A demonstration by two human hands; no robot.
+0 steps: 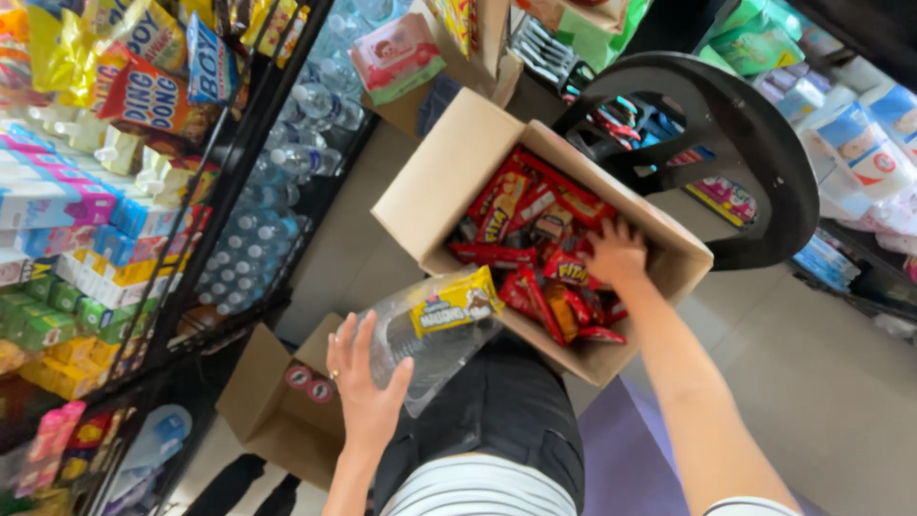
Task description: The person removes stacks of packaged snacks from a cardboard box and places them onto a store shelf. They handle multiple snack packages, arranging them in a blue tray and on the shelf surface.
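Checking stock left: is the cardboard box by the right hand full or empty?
Partly full: red snack packets cover the cardboard box's bottom, and the right hand reaches in.

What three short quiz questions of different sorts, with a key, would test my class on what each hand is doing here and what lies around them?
1. True or false: the left hand is inside the cardboard box.
2. Which does the right hand reach into? A) the shelf of bottles; B) the box of red snack packets; C) the small box on the floor.
3. Fill in: the left hand holds a clear plastic bag with a ______ label.

Key
1. False: it holds the bag outside the box, above the person's lap.
2. B: it rests among the red snack packets.
3. Yellow.
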